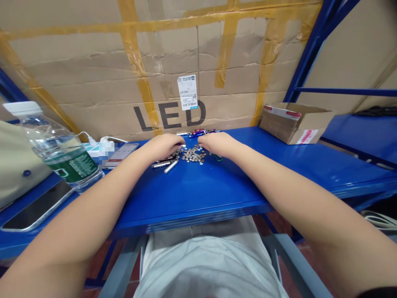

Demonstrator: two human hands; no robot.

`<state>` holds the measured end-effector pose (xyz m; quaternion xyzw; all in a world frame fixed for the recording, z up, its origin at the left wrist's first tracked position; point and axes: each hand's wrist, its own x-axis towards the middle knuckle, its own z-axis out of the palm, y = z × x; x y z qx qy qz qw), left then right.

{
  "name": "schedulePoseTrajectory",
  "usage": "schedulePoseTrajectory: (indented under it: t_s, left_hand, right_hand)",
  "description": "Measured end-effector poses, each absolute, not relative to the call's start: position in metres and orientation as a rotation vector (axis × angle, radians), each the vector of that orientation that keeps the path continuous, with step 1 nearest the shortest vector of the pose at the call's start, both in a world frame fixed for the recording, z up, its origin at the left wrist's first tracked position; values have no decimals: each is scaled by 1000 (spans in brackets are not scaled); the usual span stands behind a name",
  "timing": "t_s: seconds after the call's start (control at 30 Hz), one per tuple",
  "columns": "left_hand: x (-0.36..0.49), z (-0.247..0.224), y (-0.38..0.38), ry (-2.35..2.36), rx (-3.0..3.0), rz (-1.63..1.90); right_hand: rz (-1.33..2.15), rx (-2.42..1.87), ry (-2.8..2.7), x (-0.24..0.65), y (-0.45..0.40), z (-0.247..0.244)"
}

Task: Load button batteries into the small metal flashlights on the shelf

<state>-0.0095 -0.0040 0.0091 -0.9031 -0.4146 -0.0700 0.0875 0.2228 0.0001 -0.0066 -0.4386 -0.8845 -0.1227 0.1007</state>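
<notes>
A pile of small round silver discs (194, 155), like button cells, lies on the blue table between my hands. My left hand (166, 145) is closed at the pile's left edge, with a small pale or silvery bit at its fingertips, too small to name. Across from it, my right hand (217, 143) has its fingers pinched together over the pile's right edge; what they hold, if anything, is hidden. Short silver metal tubes (171, 166) lie below my left hand, beside dark red ones. Behind the pile are red and blue metallic tubes (200, 133). A green clip-like piece (218, 157) shows under my right hand.
A large taped cardboard box (167, 87) marked LED stands along the back of the blue table (198, 190). Left are a water bottle (72, 165), a phone (39, 205), another phone (121, 156) and a white power strip (93, 149). An open small carton (294, 123) sits at right.
</notes>
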Motion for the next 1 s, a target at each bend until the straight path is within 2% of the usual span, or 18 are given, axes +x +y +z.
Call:
schedulePoseTrajectory:
  t_s: [0.23,0.63,1.0]
  left_hand:
    - [-40,-8,30,-1535,-2534,-573]
    - [-57,-31,55,-1802,-2482,-580]
    - [-62,-34,57,-1768,-2439,-463]
  right_hand:
    - [-458,-1180,-2678,215,-3,-10]
    - [-340,-944,-2660,204,-15,-13]
    - [-303,-809,-2785,189,-25,-19]
